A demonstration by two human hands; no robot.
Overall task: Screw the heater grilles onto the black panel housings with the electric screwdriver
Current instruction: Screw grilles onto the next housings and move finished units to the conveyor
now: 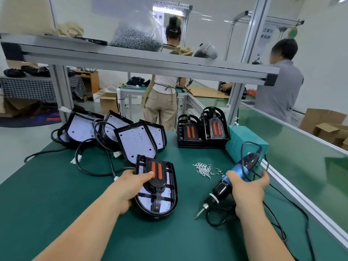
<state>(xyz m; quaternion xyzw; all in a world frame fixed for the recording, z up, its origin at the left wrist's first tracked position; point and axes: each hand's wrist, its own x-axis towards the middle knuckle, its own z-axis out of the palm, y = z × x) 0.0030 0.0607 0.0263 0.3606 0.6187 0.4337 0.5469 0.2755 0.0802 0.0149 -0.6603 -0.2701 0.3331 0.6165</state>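
A black panel housing (170,210) lies on the green table in front of me, with a black heater grille (157,176) carrying two orange bars laid on it. My left hand (130,187) grips the housing's left edge, thumb pressed on the grille. My right hand (246,193) is spread over the blue-and-black electric screwdriver (224,187), which lies with its bit toward me; thumb and fingers are extended on either side of its body. A small heap of silver screws (204,168) lies between housing and screwdriver.
Several open housings (135,142) with cables lie at the back left. A stack of grilles (203,129) stands at the back centre beside a teal power box (243,142). The screwdriver cable (282,221) loops along the right rail. Two people work beyond the table.
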